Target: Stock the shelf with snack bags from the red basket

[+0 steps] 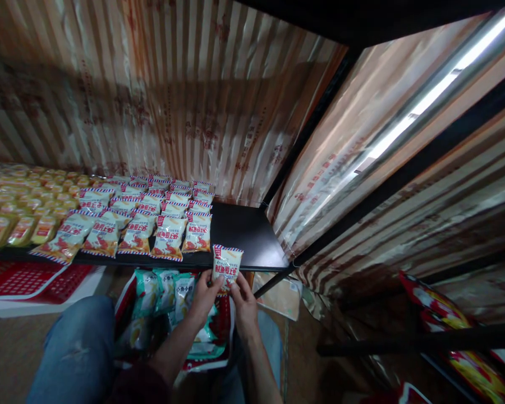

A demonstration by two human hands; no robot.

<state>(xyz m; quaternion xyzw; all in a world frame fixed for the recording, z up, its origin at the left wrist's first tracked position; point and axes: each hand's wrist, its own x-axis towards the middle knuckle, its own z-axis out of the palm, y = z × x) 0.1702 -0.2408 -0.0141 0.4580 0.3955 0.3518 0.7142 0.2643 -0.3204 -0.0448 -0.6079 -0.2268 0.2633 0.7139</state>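
Note:
Between my two hands is a small white snack bag [227,266] with a striped top edge and red lettering, upright at the front edge of a black shelf [248,233]. My left hand [207,294] pinches its lower left side, and my right hand [244,303] grips the lower right corner. To the left on the shelf, matching snack bags [168,233] stand in several rows. Beneath my forearms, a red basket [231,325] holds teal and white snack packets [145,292], partly hidden by my arms.
Yellow packaged items [23,230] fill the shelf's left end. A second red basket [21,280] sits below them. Black metal posts [315,118] frame the right corner, with striped plastic sheeting [172,101] behind. Red and yellow bags [441,308] lie at lower right.

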